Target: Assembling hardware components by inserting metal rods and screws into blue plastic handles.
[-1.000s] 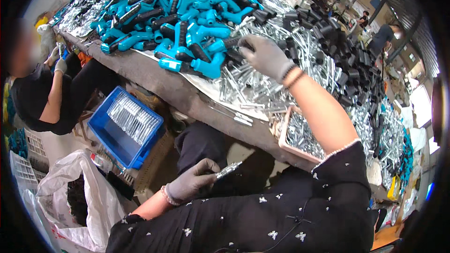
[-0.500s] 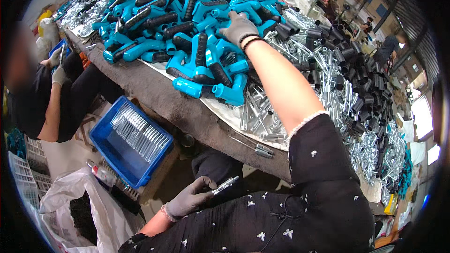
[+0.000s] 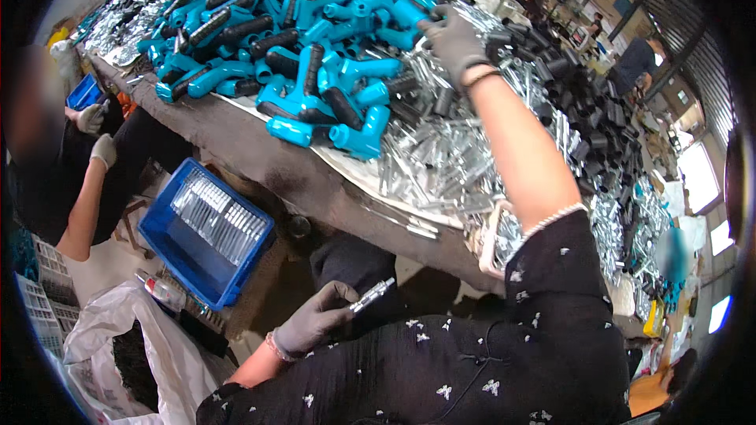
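My left hand (image 3: 315, 321), in a grey glove, is closed low in front of me. Between its thumb and fingers it pinches a short silver metal rod (image 3: 373, 295) with a stepped shape, tilted up to the right. My right hand (image 3: 455, 46), gloved too, is stretched out over the right edge of a heap of teal pistol-grip housings (image 3: 307, 86) with black grips. Its bent fingers close at the end of one teal housing (image 3: 403, 12); the fingertips are partly hidden. Loose silver metal rods (image 3: 441, 157) lie beneath my right forearm.
Black plastic tubes (image 3: 587, 102) are heaped at the right. A blue bin (image 3: 244, 282) with rows of silver rods stands below the table edge. A white sack (image 3: 169, 346) is at lower left. Another person with gloved hands (image 3: 102, 149) sits at the left.
My right hand has shifted right across the heap, toward the metal rods. My left hand keeps its pinch on the rod. The whole view has shifted somewhat.
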Demonstrator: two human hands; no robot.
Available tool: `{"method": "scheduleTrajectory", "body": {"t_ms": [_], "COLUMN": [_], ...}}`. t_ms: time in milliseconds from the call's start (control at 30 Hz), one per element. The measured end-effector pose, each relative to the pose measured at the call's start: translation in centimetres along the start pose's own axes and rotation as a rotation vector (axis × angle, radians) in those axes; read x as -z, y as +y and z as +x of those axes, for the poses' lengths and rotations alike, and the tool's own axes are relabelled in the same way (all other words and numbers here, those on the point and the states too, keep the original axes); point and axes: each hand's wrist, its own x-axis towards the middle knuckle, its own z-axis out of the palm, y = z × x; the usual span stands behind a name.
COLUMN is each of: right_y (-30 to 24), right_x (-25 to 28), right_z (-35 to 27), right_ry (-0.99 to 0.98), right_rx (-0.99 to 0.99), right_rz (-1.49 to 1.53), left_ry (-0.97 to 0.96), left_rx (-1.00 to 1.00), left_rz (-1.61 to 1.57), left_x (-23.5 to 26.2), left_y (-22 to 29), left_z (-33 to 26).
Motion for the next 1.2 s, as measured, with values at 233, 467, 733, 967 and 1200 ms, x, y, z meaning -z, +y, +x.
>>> {"method": "scheduleTrajectory", "body": {"t_ms": [233,467,733,967,1200], "right_y": [-6.7,-1.9,1.3,3.3,1.2], "right_x": [20.7,24.7,24.9,25.6,25.3], "right_z": [-22.4,-42.9,-49.1,-50.5,-50.7], "right_ry": [-0.546,-0.486,-0.350,-0.350,-0.446], "right_rx": [-0.278,-0.621,-0.825,-0.958,-0.860], "right_rz": [0.244,0.492,0.848,0.925,0.775], "left_ry": [0.038,-0.028,-0.073,-0.106,-0.215], "left_rx": [-0.014,0.094,0.184,0.213,0.227], "left_rz": [0.006,0.073,0.297,0.458,0.383], "left_x": [-3.7,-8.9,-15.6,-18.1,-17.8], "left_y": [-1.0,-1.9,-3.2,-3.0,-4.7], "left_z": [1.1,2.1,2.9,4.1,6.5]}}
